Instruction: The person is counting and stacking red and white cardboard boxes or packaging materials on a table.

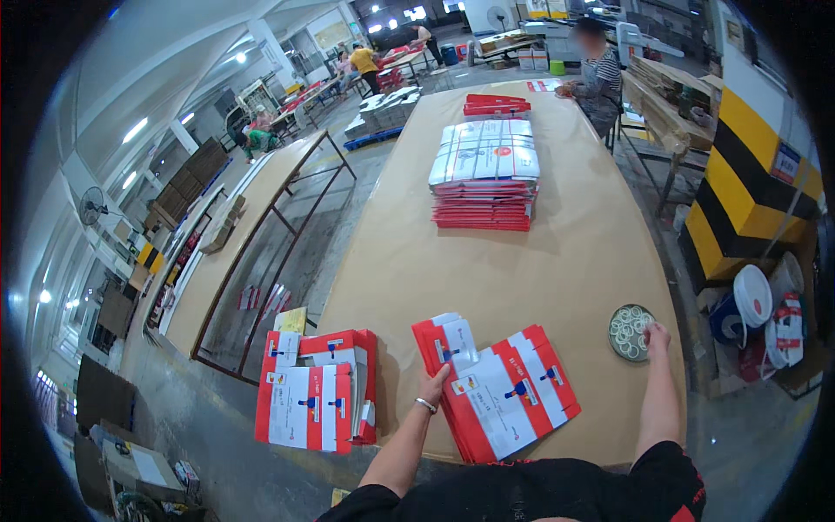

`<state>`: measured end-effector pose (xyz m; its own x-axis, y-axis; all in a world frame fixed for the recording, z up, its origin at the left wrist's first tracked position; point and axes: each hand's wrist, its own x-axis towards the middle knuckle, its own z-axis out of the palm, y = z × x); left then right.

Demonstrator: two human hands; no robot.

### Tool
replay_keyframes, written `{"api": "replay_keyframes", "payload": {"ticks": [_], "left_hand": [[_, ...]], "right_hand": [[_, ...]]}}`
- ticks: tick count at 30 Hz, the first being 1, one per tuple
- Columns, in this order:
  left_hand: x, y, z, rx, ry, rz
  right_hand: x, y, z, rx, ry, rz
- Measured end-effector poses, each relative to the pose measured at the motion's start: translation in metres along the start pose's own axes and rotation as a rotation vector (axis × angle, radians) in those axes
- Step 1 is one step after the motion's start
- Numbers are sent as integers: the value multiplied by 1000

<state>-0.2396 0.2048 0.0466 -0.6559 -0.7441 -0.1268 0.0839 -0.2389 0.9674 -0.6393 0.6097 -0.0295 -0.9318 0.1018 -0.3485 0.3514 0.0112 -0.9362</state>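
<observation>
A bundle of flat red-and-white printed cartons (513, 391) lies askew near the front edge of the brown table. My left hand (432, 383) grips its left side, thumb on top and the other fingers hidden beneath. At the right stands a round dark dish (628, 348) holding several pale rings (628, 329). My right hand (657, 337) is at the dish's right rim with its fingers pinched together; whether a ring is between them is too small to tell.
Another stack of red-and-white cartons (313, 400) sits at the table's left front edge. Farther up the table (574, 261) is a tall tied stack (484, 165), with red cartons (496, 105) behind. A seated person (600, 78) works at the far right. A yellow-and-black pillar (748, 183) stands right.
</observation>
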Motion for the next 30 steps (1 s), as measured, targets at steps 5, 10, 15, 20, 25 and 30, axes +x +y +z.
{"api": "replay_keyframes", "payload": {"ticks": [5, 10, 15, 20, 25, 30], "left_hand": [[2, 24, 7, 78, -150, -3], [-2, 63, 30, 177, -222, 143], [-16, 112, 24, 215, -311, 427], [-21, 115, 18, 232, -326, 503], [-18, 97, -35, 322, -435, 303], [-15, 87, -54, 453, -447, 361]], "right_hand": [[-4, 4, 2, 89, 75, 3], [8, 3, -13, -19, 165, -142], [-62, -48, 18, 196, 25, -61], [-75, -74, -7, 602, -192, 60], [-105, -103, 21, 741, -246, 128], [-161, -135, 53, 829, -334, 64]]}}
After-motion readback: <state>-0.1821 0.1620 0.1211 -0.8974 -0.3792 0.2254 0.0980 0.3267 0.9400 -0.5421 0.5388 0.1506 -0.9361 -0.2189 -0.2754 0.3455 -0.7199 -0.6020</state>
